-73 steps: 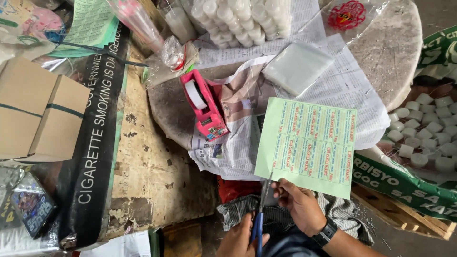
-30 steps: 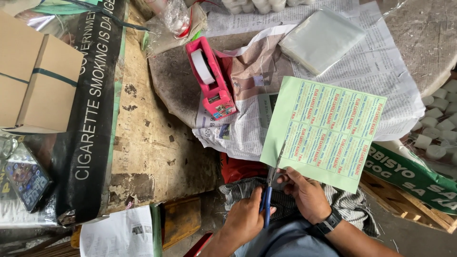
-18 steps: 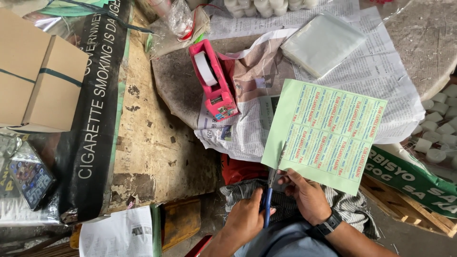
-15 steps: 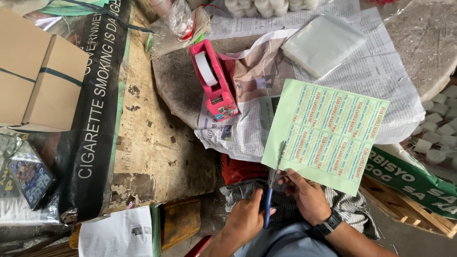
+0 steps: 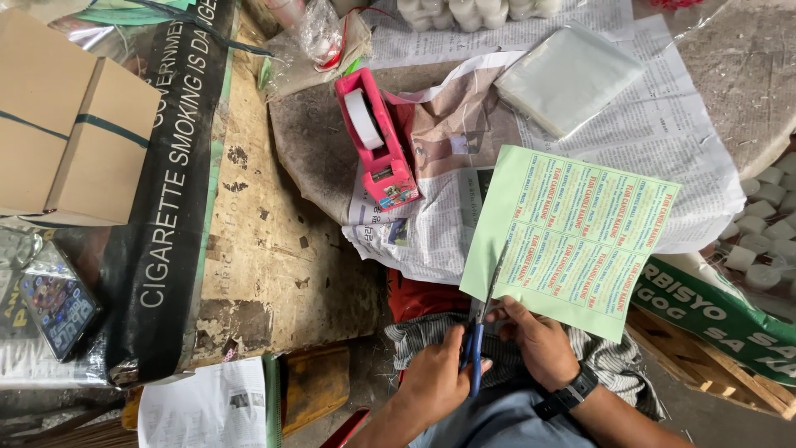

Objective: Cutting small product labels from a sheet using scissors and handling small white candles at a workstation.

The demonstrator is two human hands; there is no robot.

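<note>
Left hand point(image 5: 435, 377) fingers grip blue-handled scissors point(image 5: 481, 319), blades partway into the green label sheet point(image 5: 572, 236) (left margin). Right hand point(image 5: 539, 344) fingers pinch the sheet's lower edge.

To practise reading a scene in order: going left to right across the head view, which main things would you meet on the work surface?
Phone → cardboard boxes → pink tape dispenser → scissors → green printed sheet → white candles.

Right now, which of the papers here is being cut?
The pale green printed sheet, held up between the hands with blue-handled scissors in its edge; the newspapers lie flat.
</note>
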